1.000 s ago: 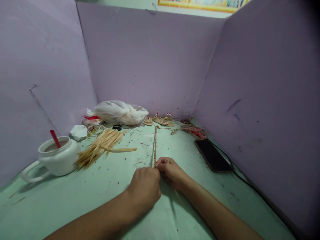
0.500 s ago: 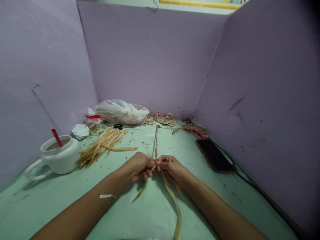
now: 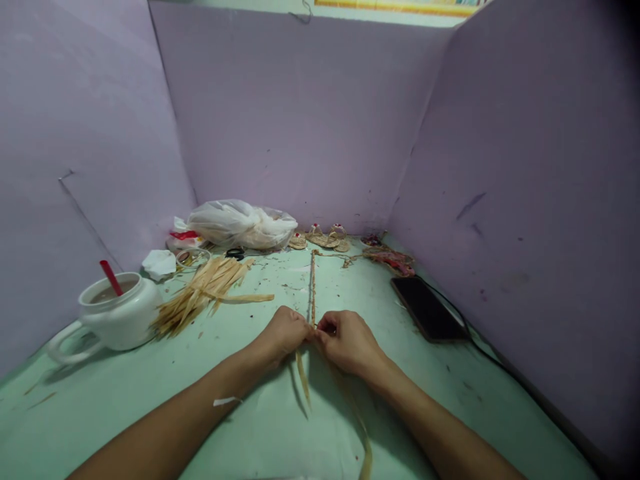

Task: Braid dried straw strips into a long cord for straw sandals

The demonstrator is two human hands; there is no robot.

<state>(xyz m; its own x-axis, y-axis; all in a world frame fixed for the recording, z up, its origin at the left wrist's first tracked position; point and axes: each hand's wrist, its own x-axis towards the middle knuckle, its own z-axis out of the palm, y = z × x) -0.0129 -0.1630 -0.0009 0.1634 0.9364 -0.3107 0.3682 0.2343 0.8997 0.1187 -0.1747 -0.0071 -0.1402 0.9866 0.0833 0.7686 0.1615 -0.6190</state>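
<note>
A thin straw braid (image 3: 313, 287) runs straight from a fixed knot at its far end toward me. At its near end my left hand (image 3: 287, 331) is closed on the braid, its fingertips mostly hidden behind the knuckles. My right hand (image 3: 345, 341) pinches at the same spot, thumb and forefinger meeting the left fingers. Loose flat straw strips hang below: one strip (image 3: 303, 383) under the left hand and a longer strip (image 3: 367, 453) trailing under the right wrist toward the front edge.
To the left are a white mug (image 3: 120, 313) with a red straw and a bundle of straw strips (image 3: 200, 293). Behind lie black scissors (image 3: 235, 254), a plastic bag (image 3: 243, 225) and small woven pieces (image 3: 325, 238). A phone (image 3: 427, 310) with a cable and tangled reddish fibre (image 3: 390, 259) lie right.
Both hands have turned over, knuckles now more upward, still at the braid's near end. The hanging strip under the left hand has swung right; the long strip has shifted slightly right.
</note>
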